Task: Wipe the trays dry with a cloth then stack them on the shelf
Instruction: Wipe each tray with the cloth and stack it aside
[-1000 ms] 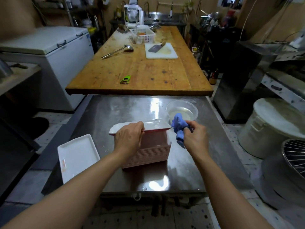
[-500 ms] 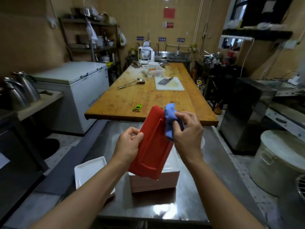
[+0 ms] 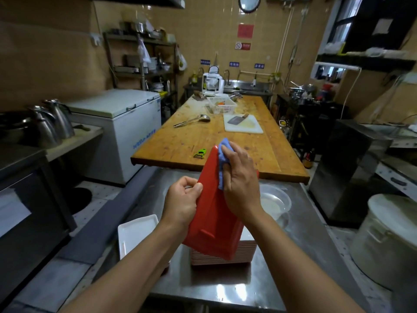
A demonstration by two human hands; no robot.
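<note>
I hold a red tray (image 3: 212,222) upright above the steel table, its red underside facing me. My left hand (image 3: 182,203) grips its left edge. My right hand (image 3: 240,181) holds a blue cloth (image 3: 223,163) and presses it against the tray's upper right part. Under the raised tray stands a tall stack of trays (image 3: 225,254) on the steel table (image 3: 304,233). A single white tray (image 3: 135,231) lies flat at the table's left edge.
A clear bowl (image 3: 274,202) of water sits on the steel table behind my right hand. Beyond it runs a long wooden table (image 3: 225,143) with a green peeler, ladle, cutting board and basket. A white lidded bucket (image 3: 390,236) stands at right, a chest freezer (image 3: 117,134) at left.
The top tray went from lying on the stack, under my left hand, to being held upright in the air. My right hand brought the cloth onto it and slid upward. The view tilted up.
</note>
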